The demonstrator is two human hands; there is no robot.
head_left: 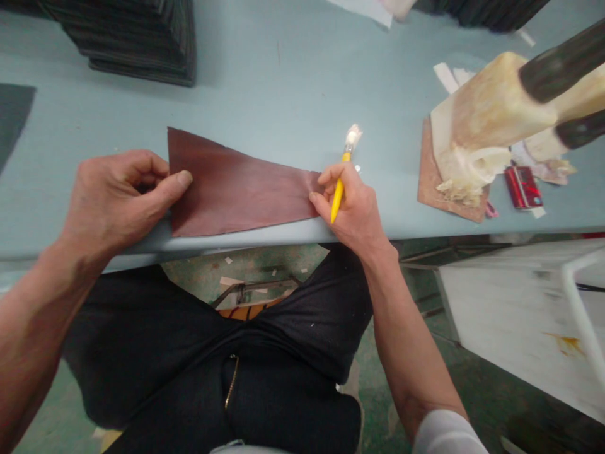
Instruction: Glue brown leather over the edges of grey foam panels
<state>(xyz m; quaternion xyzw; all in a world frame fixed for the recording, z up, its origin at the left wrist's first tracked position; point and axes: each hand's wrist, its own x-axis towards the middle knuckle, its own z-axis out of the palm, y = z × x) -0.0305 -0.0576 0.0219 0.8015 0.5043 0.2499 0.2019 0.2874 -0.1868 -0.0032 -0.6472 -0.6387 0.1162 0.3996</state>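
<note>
A reddish-brown piece that looks like leather [241, 189] lies near the table's front edge, wide at the left and narrowing to the right. My left hand [123, 195] pinches its wide left end, with the thumb on top and the fingers partly hidden beneath. At the narrow right end my right hand [350, 202] pinches the piece between thumb and forefinger. The same hand also carries a yellow-handled brush [341, 183], whose whitish, caked bristles point away from me.
A glue-crusted whitish container [482, 120] stands on a brown board [425, 170] at the right, dark handles jutting from it. A red box [524, 187] is beside it. Stacked dark pieces [142, 44] rise at the back left. A white cabinet [510, 315] stands below right.
</note>
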